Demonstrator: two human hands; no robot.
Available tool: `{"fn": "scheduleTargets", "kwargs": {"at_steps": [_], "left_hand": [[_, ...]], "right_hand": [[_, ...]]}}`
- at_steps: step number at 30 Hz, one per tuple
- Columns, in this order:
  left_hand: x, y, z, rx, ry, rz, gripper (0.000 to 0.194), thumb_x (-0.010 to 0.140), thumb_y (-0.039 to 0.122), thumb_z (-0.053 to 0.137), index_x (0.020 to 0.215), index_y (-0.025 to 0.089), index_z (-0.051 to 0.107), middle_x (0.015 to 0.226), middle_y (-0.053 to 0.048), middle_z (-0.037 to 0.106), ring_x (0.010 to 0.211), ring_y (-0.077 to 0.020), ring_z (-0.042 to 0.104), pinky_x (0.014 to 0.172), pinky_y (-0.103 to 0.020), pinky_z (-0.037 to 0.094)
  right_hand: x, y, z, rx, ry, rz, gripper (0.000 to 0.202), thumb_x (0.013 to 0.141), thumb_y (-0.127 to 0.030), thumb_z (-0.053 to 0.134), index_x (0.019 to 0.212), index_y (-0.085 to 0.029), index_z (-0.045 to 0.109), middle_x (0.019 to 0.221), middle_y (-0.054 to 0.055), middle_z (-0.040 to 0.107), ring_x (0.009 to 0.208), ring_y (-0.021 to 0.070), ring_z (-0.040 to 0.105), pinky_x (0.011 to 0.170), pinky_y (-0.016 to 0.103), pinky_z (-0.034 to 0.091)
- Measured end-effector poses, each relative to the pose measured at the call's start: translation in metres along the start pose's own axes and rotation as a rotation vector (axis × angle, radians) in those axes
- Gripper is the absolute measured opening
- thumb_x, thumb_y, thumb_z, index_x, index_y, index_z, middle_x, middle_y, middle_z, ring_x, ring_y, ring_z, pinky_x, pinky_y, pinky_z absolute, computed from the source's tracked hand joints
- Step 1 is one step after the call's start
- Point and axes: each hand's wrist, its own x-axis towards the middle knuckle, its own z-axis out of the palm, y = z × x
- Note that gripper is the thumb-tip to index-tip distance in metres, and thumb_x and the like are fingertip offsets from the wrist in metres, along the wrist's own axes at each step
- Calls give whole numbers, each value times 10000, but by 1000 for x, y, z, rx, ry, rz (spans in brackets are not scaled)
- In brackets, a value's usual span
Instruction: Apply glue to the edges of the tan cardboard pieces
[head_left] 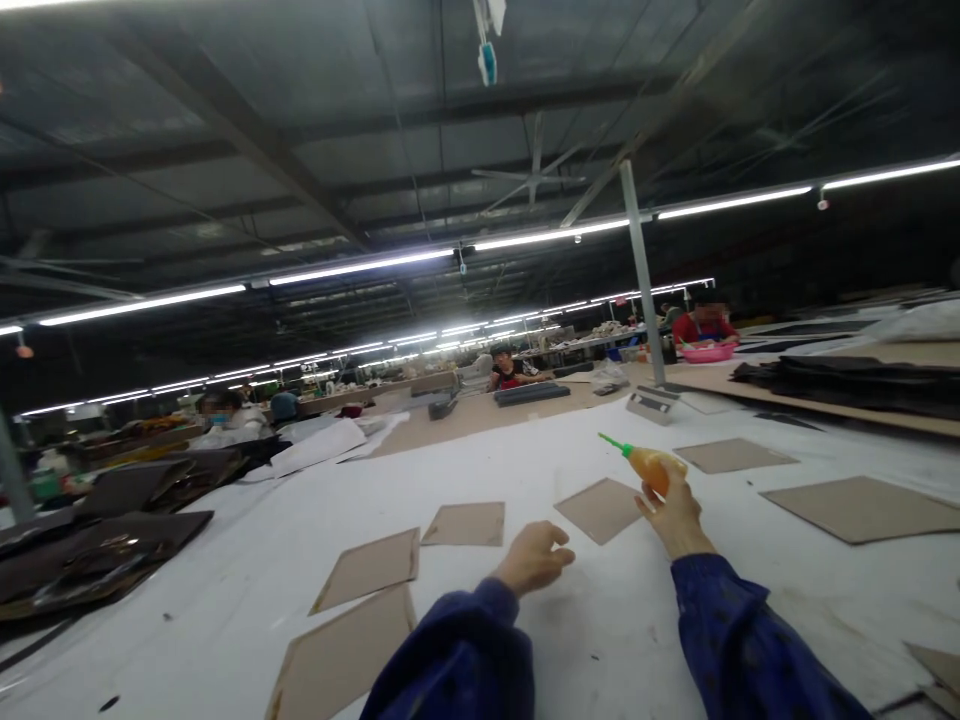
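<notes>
My right hand (673, 515) is wrapped round a yellow squeeze bottle (654, 468) with a green nozzle that points up and to the left. My left hand (535, 558) hovers over the white table (585, 640), its fingers bent and slightly apart with nothing between them. Between and beyond the hands lies a beige square panel (601, 510). To the left are a small panel (465, 524), a second one (367, 570) and a larger one (341, 655), with darker lines along some edges. Another panel (735, 455) lies beyond my right hand.
A large panel (862, 507) lies at the right. Dark material is stacked at the left (97, 550) and far right (847, 383). A metal post (643, 275) rises beyond the table. People sit farther back, one by a pink basin (707, 353).
</notes>
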Motion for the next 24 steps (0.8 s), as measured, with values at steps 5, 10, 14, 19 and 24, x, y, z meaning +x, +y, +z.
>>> {"fn": "scheduleTargets", "kwargs": {"at_steps": [5,10,14,19,24], "left_hand": [[43,25,57,185,-99,68,186,626,77,694,576,215,580,886,-106,662,996,-331,605,962,-470,443],[65,23,97,357,-116,60,355,740,213,695,1065,79,643,1230,-285,576,1221,-408,487,1049,-543,351],[72,7,104,428,-155,55,282,764,240,691,1012,107,671,1176,-269,610,1189,-394,514,1019,-529,386],[83,-3,106,439,-217,134,174,780,41,599,664,169,613,885,-116,681,1038,-270,616,963,-477,450],[84,4,110,413,-189,199,344,735,-7,622,497,170,448,604,17,565,840,-185,618,900,-451,484]], "right_hand": [[-4,-4,0,19,-1,24,410,581,-329,780,843,-248,475,905,-62,544,621,89,519,576,295,491],[-9,-8,4,20,-75,33,336,632,-313,757,839,-264,498,920,-63,527,625,86,515,573,288,514],[-10,-10,7,20,-130,41,286,669,-314,730,849,-278,511,919,-56,511,630,92,507,578,290,525],[-10,-11,7,34,-149,17,308,640,-312,720,859,-275,507,914,-60,510,634,91,491,588,290,523],[-11,-13,3,37,-134,-10,387,592,-343,748,871,-264,492,919,-56,510,655,100,489,605,303,518]]}}
